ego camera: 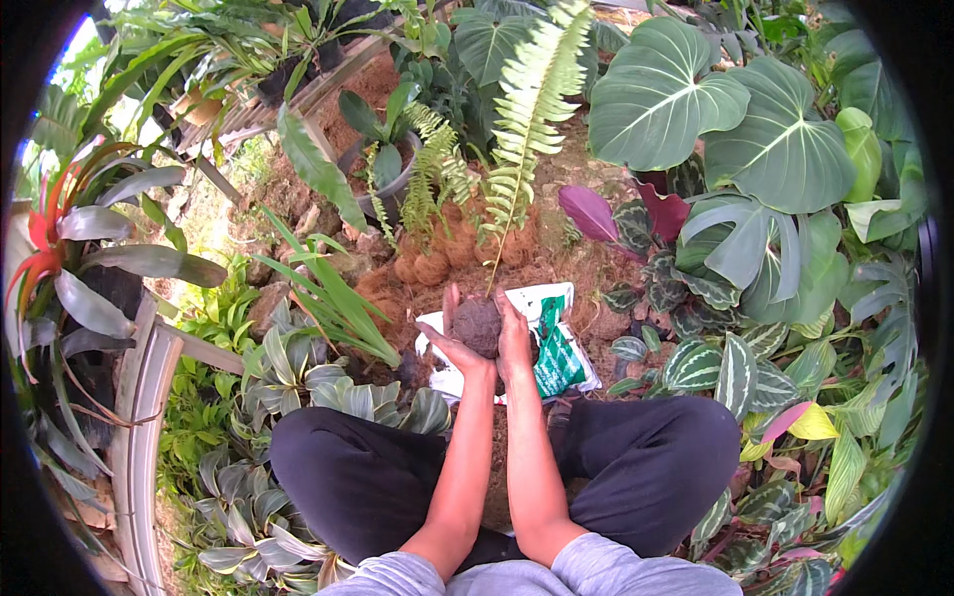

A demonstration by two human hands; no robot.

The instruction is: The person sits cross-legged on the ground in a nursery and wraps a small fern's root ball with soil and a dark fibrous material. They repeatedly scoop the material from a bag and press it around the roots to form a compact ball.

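Observation:
Between my two cupped palms rests a round dark ball of soil, from whose top a single long fern frond rises. My left hand supports the ball from the left and below, its fingers spread. Against the ball's right side lies my right hand, fingers pointing forward. Under both hands a white and green plastic bag bearing writing lies on the ground, partly hidden by them. Just beyond it sit several brown fibre-covered balls, some with small ferns growing out.
Broad-leaved plants and patterned foliage crowd the right side. A potted plant stands behind the fibre balls. Strappy green leaves are left of the bag. A pale rail and a red-centred bromeliad are at far left.

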